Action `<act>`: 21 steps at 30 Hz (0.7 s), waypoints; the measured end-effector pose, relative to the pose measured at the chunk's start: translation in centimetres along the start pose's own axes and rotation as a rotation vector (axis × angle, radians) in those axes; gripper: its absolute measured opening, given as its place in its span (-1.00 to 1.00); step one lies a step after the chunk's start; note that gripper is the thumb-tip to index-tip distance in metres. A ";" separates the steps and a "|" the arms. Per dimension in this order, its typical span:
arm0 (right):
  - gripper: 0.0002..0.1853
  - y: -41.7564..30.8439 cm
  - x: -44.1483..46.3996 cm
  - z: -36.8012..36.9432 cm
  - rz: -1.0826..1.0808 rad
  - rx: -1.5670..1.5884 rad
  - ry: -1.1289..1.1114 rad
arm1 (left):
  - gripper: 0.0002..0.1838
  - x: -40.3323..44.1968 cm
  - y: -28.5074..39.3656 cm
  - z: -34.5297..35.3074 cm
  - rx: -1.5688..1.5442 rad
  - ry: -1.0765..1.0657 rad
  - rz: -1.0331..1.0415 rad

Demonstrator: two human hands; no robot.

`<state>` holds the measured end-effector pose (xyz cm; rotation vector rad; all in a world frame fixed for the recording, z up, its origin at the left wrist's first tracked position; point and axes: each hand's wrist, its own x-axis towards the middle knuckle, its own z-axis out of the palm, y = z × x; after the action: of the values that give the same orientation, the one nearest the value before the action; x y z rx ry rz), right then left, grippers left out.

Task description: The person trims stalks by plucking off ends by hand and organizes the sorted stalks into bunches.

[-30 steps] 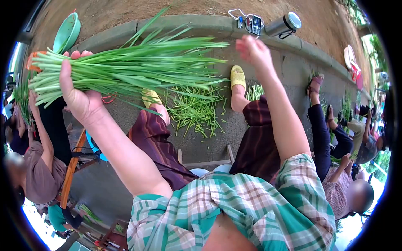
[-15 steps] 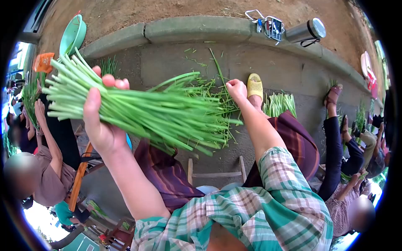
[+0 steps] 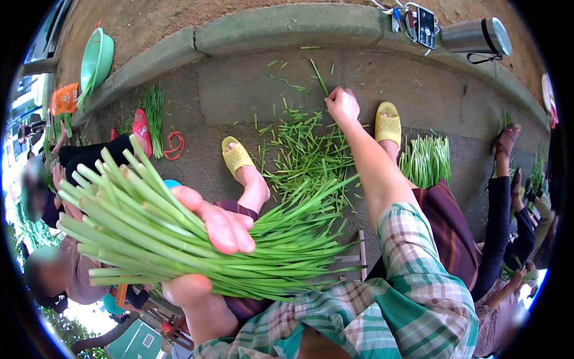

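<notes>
A large bunch of long green stalks [image 3: 179, 239] lies in the grip of my left hand [image 3: 218, 224], pale cut ends toward the left and thin green tips toward the right. Farther forward, my right hand [image 3: 342, 107] is closed in a pinch on a thin green stalk [image 3: 318, 76] that points up and away. Below and left of that hand is a loose pile of short cut green pieces [image 3: 305, 149] on the ground between my yellow slippers [image 3: 236, 156].
A second bunch [image 3: 426, 160] lies right of my right foot. Along the curb [image 3: 287, 29] are a green basin [image 3: 95, 60], a phone [image 3: 426, 27] and a steel flask [image 3: 475, 37]. People sit at both sides.
My left hand has brought the bunch down and closer to my body. My right hand has come down from near the curb and now pinches a stalk over the ground.
</notes>
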<state>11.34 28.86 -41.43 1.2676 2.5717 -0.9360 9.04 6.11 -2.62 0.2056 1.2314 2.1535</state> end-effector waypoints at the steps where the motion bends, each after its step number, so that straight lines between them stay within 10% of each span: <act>1: -0.71 -0.1 -0.1 0.0 -0.004 0.003 0.000 | -0.19 0.0 -0.2 0.3 0.007 0.040 0.014; 13: -0.76 -12.0 -12.4 -16.8 -0.231 1.374 -0.324 | -0.42 0.2 1.7 0.3 0.056 0.215 -0.034; 21: -0.78 -17.7 -20.6 -24.8 -0.468 1.229 -0.614 | -0.53 0.4 4.1 1.1 -0.182 0.266 0.028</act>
<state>14.96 21.23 -5.65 0.2537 1.6974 -2.6698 7.38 5.63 1.23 -0.1467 1.1698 2.3586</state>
